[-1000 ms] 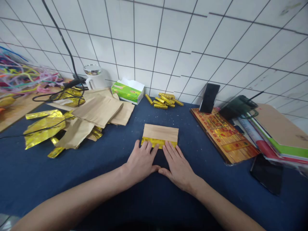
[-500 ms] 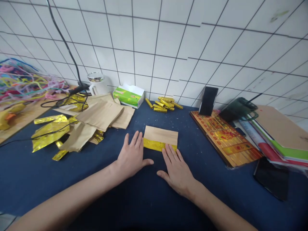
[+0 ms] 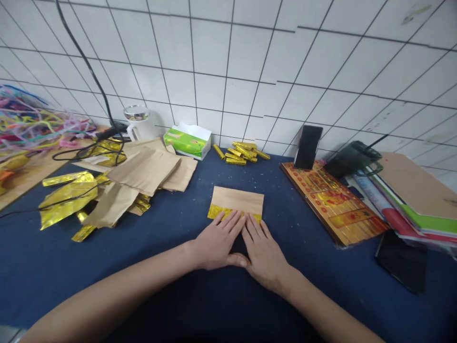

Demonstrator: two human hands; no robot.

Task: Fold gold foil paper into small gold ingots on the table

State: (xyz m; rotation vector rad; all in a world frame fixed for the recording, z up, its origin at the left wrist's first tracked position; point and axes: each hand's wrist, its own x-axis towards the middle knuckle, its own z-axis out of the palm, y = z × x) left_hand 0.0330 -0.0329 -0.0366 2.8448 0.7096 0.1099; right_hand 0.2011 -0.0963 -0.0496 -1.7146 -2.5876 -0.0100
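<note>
A folded sheet of brown paper with a gold foil strip along its near edge (image 3: 237, 200) lies in the middle of the dark blue table (image 3: 143, 267). My left hand (image 3: 216, 240) lies flat with its fingers stretched onto the gold strip. Beside it my right hand (image 3: 263, 250) also rests flat, fingertips on the same gold edge. The two thumbs meet just below the paper. Neither hand grips anything.
A heap of brown and gold sheets (image 3: 117, 183) lies at the left. Folded gold bars (image 3: 241, 151), a green tissue box (image 3: 186, 140) and a white mug (image 3: 140, 123) stand by the tiled wall. Printed gold-red sheets (image 3: 332, 200), phones (image 3: 402, 259) and stacked folders (image 3: 410, 195) fill the right.
My left hand had slid off to the left of the paper half a second ago; it has come back onto the gold strip next to my right hand.
</note>
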